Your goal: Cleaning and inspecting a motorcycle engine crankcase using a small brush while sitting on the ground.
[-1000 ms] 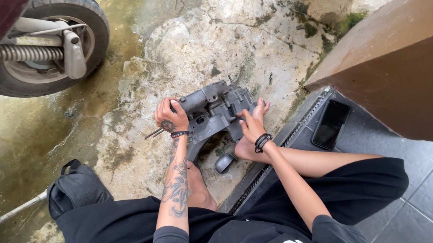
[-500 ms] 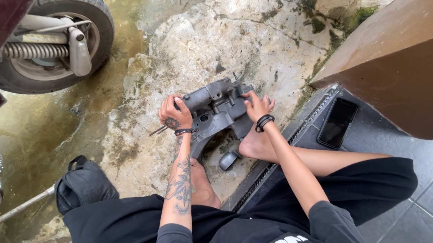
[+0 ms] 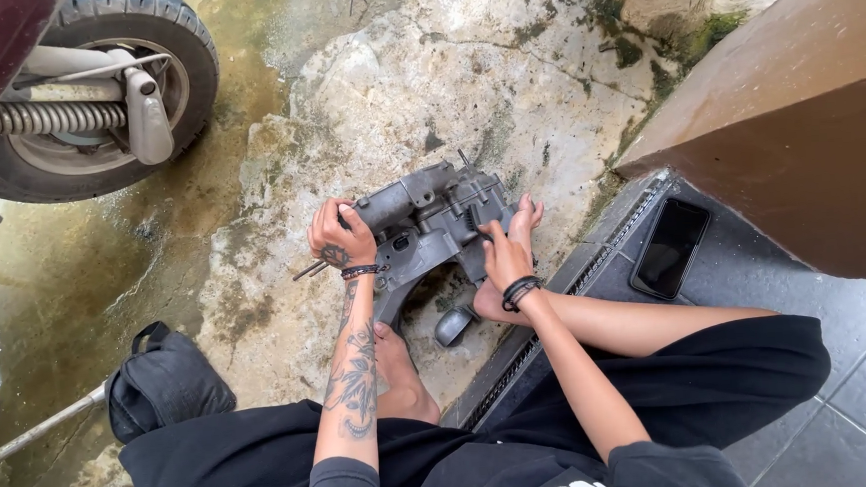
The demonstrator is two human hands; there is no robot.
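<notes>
Far left, a scooter wheel (image 3: 83,84) with spring shock stands on wet, stained concrete (image 3: 503,79); below it lies a black bag (image 3: 166,382). Centre-left, the left hand (image 3: 340,237) curls its fingers closed around the left end of the grey metal engine casing (image 3: 432,223) — a thin tool handle juts out beneath the fist. The casing rests on the ground between 2 bare feet. Compared with 1 second ago, the right hand (image 3: 506,244) has moved from the casing's top edge onto its right face, fingers pressed together and flat, steadying it. Far right, a dark phone (image 3: 670,247) lies on grey tiles.
</notes>
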